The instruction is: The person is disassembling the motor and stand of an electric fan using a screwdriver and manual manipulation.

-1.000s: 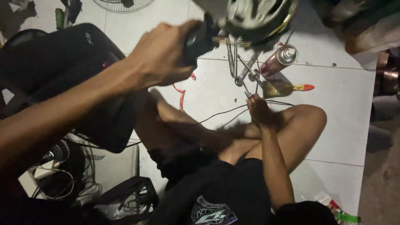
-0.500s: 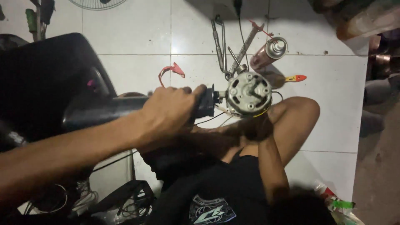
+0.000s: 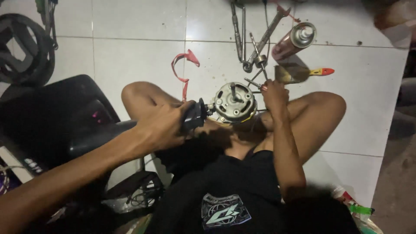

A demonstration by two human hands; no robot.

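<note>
L hand (image 3: 167, 125) fingers gripping black tool (image 3: 195, 116) against fan motor (image 3: 235, 103), R hand (image 3: 274, 92) fingers pinching screwdriver (image 3: 255, 83) (over lap)

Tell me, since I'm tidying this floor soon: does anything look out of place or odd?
A torn red strip lies loose on the white tiles, apart from the tools and the spray can, which lies on its side. Otherwise nothing stands out: the motor sits between both hands.

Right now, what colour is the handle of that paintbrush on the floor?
Orange-red with a green tip, on the paintbrush; the head view shows it.
</note>
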